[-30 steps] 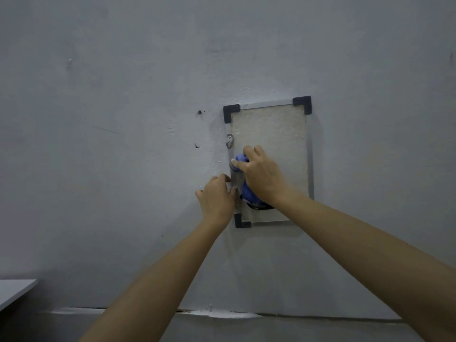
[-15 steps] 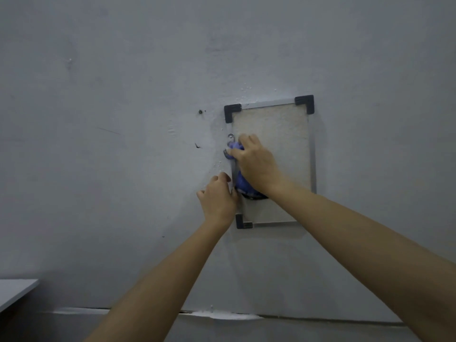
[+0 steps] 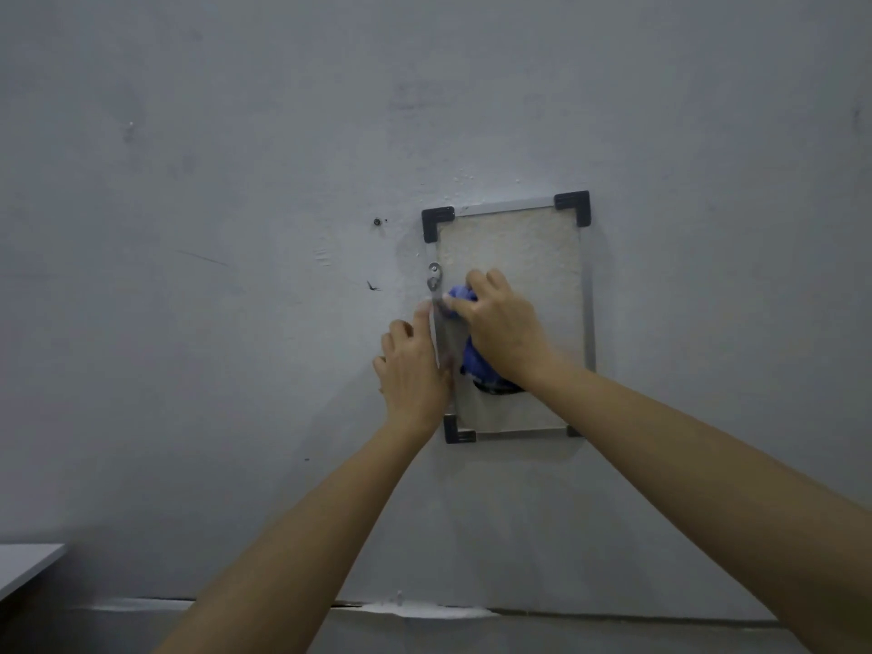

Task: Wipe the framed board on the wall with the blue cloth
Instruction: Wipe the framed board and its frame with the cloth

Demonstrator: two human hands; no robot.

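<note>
The framed board [image 3: 533, 247] hangs upright on the grey wall, a pale textured panel in a thin metal frame with black corner caps. My right hand [image 3: 502, 330] presses the bunched blue cloth [image 3: 474, 358] against the board's left half, near the frame's left edge. Most of the cloth is hidden under the palm. My left hand [image 3: 410, 365] holds the frame's left side below a small metal hanger [image 3: 434, 276], fingers curled around the edge.
A small screw [image 3: 377, 222] and a dark mark [image 3: 373, 287] sit on the wall left of the board. A white table corner [image 3: 23, 566] shows at the lower left. Peeling paint runs along the wall's base [image 3: 415, 608].
My right hand slid the cloth up the board's left side and then slightly back to the right. My left hand stayed on the frame's left edge.
</note>
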